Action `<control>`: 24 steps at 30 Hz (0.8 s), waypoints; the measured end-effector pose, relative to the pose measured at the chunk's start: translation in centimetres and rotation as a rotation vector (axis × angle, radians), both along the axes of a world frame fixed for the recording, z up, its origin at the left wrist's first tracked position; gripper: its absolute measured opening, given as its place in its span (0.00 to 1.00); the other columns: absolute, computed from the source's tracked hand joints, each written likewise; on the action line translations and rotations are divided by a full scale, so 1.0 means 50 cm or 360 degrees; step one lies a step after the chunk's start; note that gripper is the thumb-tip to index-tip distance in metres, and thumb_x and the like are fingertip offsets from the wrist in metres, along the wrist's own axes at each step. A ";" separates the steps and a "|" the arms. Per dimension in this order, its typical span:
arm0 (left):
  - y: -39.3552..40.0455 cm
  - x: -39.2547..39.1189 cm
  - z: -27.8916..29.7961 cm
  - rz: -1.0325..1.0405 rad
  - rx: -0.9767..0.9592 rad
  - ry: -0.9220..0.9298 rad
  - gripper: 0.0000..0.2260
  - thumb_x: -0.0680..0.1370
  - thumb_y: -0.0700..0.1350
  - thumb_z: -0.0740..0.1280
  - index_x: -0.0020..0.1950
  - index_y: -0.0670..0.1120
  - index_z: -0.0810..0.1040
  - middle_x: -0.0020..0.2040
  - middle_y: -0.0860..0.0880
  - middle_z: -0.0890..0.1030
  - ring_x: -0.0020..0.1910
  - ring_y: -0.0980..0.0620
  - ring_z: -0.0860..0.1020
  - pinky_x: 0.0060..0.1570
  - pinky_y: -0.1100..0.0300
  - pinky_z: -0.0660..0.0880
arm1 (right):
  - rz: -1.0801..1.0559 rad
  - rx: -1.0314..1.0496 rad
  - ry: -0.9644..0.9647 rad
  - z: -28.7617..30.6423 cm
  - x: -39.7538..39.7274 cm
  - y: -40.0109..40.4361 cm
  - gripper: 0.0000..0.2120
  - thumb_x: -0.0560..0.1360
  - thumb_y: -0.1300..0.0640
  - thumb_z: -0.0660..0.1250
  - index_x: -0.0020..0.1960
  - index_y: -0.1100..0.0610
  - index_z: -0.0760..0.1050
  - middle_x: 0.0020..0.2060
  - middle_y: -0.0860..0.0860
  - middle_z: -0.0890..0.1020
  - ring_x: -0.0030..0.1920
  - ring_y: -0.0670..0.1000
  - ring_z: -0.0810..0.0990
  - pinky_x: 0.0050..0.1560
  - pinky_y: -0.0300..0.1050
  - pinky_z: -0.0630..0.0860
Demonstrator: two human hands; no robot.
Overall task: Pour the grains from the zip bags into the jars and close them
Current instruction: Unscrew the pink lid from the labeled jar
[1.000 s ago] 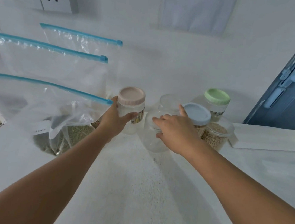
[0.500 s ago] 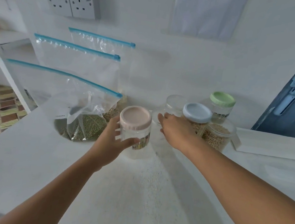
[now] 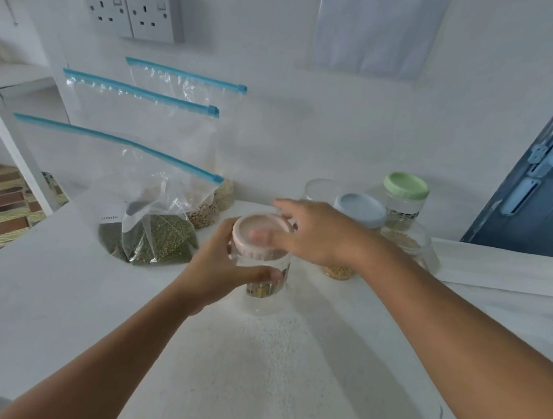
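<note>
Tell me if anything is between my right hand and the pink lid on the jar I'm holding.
Nothing visible. The right hand is over the pink lid, fingers reaching across its top, while the left hand grips the clear jar below the lid. The blue-lidded jar stands behind, out of the way.

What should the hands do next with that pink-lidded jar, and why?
Probably twist off the pink lid: the left hand grips the empty-looking jar, the right hand reaches over its lid, and the grain bags are unpoured.

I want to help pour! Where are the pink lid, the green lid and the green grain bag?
pink lid [image 3: 256, 229], head view, top face.
green lid [image 3: 406, 185], head view, top face.
green grain bag [image 3: 151, 240], head view, grain-filled bottom.
</note>
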State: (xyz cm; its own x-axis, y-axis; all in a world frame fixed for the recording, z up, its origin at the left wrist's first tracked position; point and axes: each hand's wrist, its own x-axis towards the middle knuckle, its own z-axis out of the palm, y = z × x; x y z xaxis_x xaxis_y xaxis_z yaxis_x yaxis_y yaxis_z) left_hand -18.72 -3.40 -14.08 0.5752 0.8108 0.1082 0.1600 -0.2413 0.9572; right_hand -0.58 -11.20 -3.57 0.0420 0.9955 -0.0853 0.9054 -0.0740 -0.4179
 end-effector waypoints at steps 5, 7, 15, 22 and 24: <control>-0.024 0.037 -0.010 -0.0055 0.0066 0.0024 0.41 0.60 0.54 0.88 0.69 0.58 0.74 0.61 0.56 0.83 0.60 0.57 0.81 0.61 0.45 0.81 | -0.0030 0.0038 -0.0376 -0.006 0.007 -0.029 0.37 0.66 0.21 0.68 0.62 0.47 0.76 0.56 0.45 0.76 0.55 0.48 0.76 0.58 0.52 0.77; -0.027 0.046 -0.008 -0.0083 0.0077 0.0030 0.41 0.59 0.55 0.88 0.68 0.57 0.75 0.60 0.56 0.83 0.60 0.56 0.82 0.60 0.46 0.82 | -0.0030 0.0068 -0.0367 -0.006 0.018 -0.036 0.36 0.65 0.22 0.69 0.61 0.47 0.76 0.54 0.44 0.76 0.53 0.47 0.76 0.56 0.51 0.77; -0.026 0.057 0.006 -0.0223 -0.0021 0.0031 0.38 0.61 0.44 0.88 0.67 0.56 0.76 0.59 0.55 0.84 0.59 0.56 0.82 0.56 0.56 0.81 | 0.0037 -0.0004 -0.0076 0.004 0.050 -0.048 0.32 0.67 0.33 0.79 0.65 0.46 0.76 0.58 0.43 0.77 0.57 0.44 0.77 0.61 0.51 0.77; -0.035 0.060 -0.005 -0.0105 0.0009 0.0010 0.42 0.57 0.57 0.87 0.68 0.56 0.75 0.61 0.57 0.83 0.62 0.56 0.81 0.62 0.50 0.80 | 0.0046 -0.0089 -0.0137 -0.004 0.062 -0.045 0.40 0.69 0.31 0.74 0.77 0.40 0.65 0.69 0.41 0.71 0.69 0.46 0.70 0.69 0.51 0.72; -0.021 0.059 -0.001 -0.0159 -0.0005 0.0057 0.41 0.58 0.54 0.88 0.67 0.55 0.76 0.61 0.56 0.84 0.62 0.55 0.82 0.63 0.48 0.80 | 0.0078 -0.0149 -0.0226 0.001 0.066 -0.040 0.42 0.70 0.29 0.72 0.79 0.38 0.62 0.71 0.41 0.69 0.73 0.49 0.65 0.71 0.54 0.69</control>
